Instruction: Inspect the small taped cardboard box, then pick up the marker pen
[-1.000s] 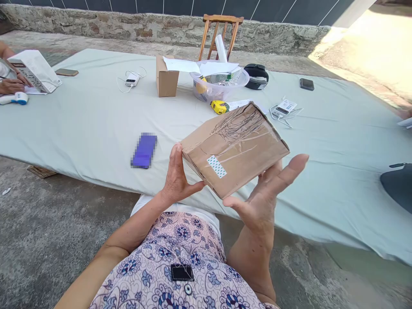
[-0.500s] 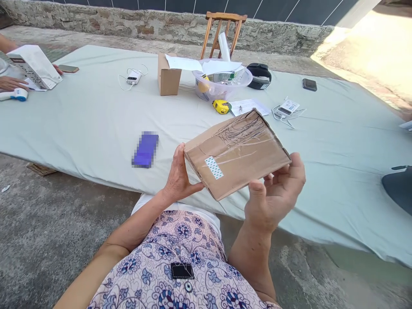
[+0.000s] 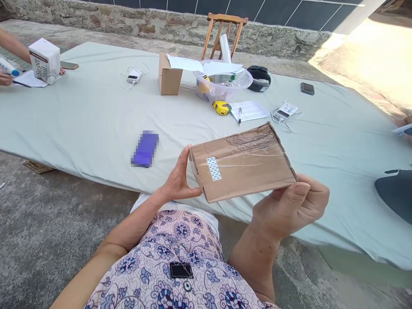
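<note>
Right hand (image 3: pixel 291 208), spread earlier, pinched the cardboard box (image 3: pixel 246 167) near one corner; left hand (image 3: pixel 180 180) held its left end, so we had both ends.

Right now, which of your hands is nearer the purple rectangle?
Left. The left hand is right of the purple rectangle; the right hand is much farther right, across the cardboard box.
</note>
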Demonstrator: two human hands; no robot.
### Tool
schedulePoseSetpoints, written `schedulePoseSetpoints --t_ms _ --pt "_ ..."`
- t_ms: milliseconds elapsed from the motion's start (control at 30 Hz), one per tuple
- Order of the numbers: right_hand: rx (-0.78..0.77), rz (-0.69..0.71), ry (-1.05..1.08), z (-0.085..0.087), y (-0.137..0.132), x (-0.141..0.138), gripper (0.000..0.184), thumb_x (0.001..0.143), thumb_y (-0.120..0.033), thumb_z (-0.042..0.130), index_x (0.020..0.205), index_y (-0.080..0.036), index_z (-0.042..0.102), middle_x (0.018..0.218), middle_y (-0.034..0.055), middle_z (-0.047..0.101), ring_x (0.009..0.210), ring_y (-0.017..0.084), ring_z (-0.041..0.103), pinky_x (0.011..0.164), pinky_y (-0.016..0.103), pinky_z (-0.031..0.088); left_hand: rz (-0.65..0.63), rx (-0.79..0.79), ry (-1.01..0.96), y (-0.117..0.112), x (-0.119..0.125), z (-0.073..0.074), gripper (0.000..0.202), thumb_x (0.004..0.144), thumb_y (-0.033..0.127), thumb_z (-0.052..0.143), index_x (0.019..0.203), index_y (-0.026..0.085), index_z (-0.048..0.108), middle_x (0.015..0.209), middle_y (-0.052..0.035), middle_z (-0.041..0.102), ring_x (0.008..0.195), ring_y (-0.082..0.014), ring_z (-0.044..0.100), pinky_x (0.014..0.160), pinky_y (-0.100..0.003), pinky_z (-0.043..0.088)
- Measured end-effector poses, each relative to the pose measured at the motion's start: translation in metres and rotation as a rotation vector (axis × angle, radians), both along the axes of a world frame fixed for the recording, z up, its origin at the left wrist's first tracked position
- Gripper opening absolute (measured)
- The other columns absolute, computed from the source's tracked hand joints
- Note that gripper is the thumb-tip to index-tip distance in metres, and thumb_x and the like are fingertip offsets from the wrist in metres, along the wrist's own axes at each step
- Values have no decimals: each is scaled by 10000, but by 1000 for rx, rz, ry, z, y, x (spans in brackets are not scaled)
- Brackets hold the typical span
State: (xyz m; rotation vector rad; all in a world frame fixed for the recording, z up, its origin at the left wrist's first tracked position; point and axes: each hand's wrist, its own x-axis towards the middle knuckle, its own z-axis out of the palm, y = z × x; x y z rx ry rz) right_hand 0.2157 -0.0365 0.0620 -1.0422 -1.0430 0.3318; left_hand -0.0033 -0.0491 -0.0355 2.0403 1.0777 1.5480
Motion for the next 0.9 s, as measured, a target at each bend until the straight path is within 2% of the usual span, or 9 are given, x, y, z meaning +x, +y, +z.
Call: schedulePoseSetpoints --t_ms 100,233,400,500,600,700,800,900 --pt "149 -72 77 3 0 -5 453 741 -680 736 819 -244 641 650 -48 460 595 161 466 683 380 413 -15 -10 -43 -3 -1 6 1418 695 522 906 1690 383 -95 1761 -170 222 1609 -427 305 1252 -651 375" --pt "147 -22 53 4 -1 -9 428 734 -616 799 888 -236 675 694 -22 560 600 165 526 593 344 432 -31 -30 -70 -7 -3 16 1296 773 494 859 1702 352 -33 1774 -172 201 1624 -419 267 1282 -595 334" --pt "112 -21 33 2 -3 -7 422 720 -576 846 929 -239 701 794 7 634 700 200 612 686 402 523 -65 -87 -114 -10 -5 23 1238 785 549 849 1705 387 36 1779 -147 207 1609 -415 302 1209 -541 439" --pt "119 -45 40 1 -3 -7 399 730 -558 850 921 -229 730 825 28 675 741 216 627 700 413 526 -105 -169 -181 -11 -6 25 1194 779 595 837 1701 399 106 1781 -128 215 1602 -418 309 1171 -527 470" --pt "125 -22 29 -1 -3 -6 350 758 -537 839 899 -225 766 827 39 702 750 221 621 679 403 504 -131 -292 -288 -14 -6 28 1137 777 669 794 1695 385 186 1742 -115 325 1579 -414 345 1180 -541 446" --pt "125 62 23 -4 -3 -6 267 776 -454 854 925 -238 807 825 33 722 730 212 623 670 386 498 -151 -398 -418 -15 -4 30 1064 783 691 765 1673 375 273 1665 -100 456 1550 -402 391 1178 -542 428" --pt "86 167 -17 -8 -3 -4 213 817 -401 840 980 -265 821 870 35 751 762 218 661 699 390 527 -193 -444 -570 -14 -2 32 994 804 684 743 1646 346 338 1595 -103 539 1491 -383 471 1142 -518 457" --pt "4 245 -92 -12 -3 -2 222 843 -423 819 1005 -272 811 936 34 768 836 220 696 757 400 564 -220 -487 -730 -13 1 36 943 823 675 729 1619 311 378 1511 -111 618 1409 -361 562 1110 -502 491"
